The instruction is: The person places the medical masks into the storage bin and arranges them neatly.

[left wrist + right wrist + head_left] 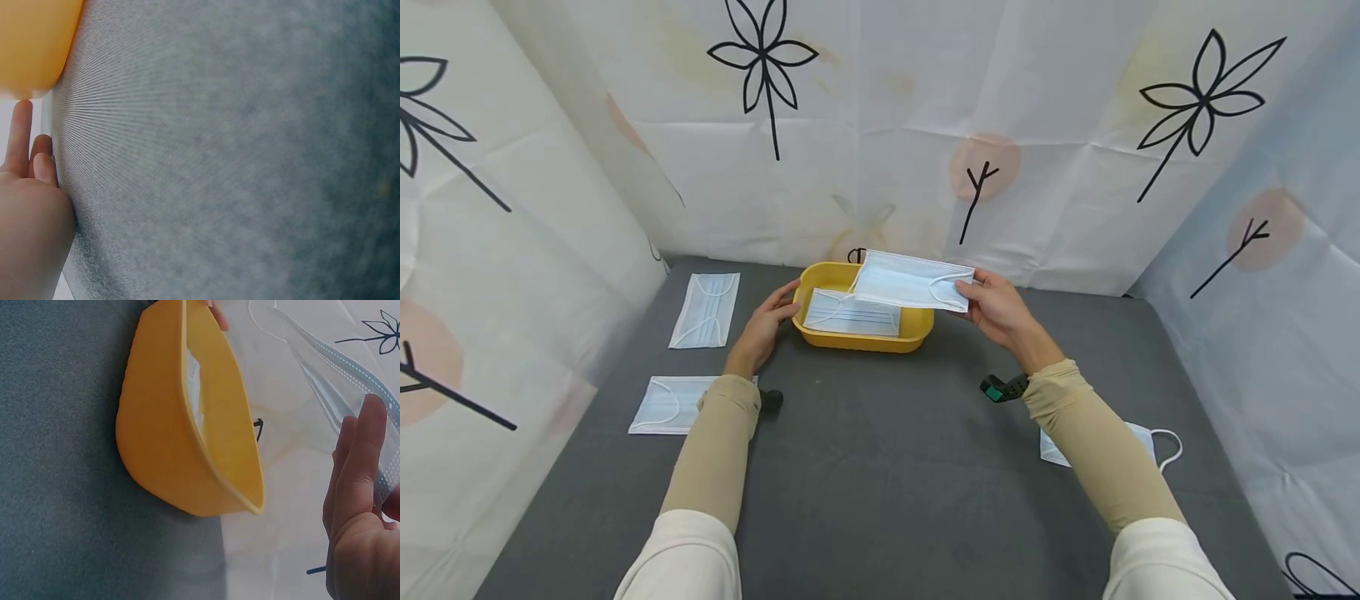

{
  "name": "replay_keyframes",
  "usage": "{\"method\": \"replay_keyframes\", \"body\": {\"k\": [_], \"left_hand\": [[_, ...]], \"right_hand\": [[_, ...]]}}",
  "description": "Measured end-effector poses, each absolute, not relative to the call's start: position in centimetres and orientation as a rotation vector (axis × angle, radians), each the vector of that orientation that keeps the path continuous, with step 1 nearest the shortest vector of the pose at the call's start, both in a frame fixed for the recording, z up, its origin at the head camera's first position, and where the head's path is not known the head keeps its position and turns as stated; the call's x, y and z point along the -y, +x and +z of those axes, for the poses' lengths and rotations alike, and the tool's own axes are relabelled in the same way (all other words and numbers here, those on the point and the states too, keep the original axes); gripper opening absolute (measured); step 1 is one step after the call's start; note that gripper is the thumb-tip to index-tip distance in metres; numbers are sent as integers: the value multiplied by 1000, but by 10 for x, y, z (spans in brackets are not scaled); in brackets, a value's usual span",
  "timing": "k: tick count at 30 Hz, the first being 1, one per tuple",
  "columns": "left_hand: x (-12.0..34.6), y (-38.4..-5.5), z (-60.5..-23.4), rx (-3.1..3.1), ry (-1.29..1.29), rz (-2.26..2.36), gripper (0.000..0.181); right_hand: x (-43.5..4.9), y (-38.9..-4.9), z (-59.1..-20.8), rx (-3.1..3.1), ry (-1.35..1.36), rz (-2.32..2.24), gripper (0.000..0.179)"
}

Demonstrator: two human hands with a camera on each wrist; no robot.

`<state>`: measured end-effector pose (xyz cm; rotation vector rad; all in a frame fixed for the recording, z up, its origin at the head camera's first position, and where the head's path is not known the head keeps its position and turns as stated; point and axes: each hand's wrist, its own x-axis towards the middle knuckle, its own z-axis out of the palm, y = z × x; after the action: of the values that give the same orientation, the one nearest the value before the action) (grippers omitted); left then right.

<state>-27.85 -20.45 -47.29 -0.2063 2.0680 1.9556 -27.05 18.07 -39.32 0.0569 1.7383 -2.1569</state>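
Note:
A light blue face mask (910,282) hangs over the right half of a yellow basin (859,342), pinched at its right end between the thumb and fingers of my right hand (996,310). In the right wrist view the mask (350,384) is raised past the rim. Another face mask (857,317) lies inside the basin. My left hand (763,327) is at the basin's left end, fingers fairly straight; one fingertip meets the yellow wall (37,50) in the left wrist view.
On the grey table (880,467), one mask (706,310) lies left of the basin. A second mask (662,406) is partly under my left forearm in view, and a third mask (1138,437) is partly hidden by my right forearm. Printed white curtains (880,167) stand behind and on both sides.

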Motion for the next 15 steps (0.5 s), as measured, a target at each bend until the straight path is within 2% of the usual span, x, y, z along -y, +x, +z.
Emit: {"method": "replay_keyframes", "body": {"k": [15], "left_hand": [[205,-278,-473,-2066,-173,1964,58]], "right_hand": [[-137,-291,-390,-1889,75,-1994,50]]}}
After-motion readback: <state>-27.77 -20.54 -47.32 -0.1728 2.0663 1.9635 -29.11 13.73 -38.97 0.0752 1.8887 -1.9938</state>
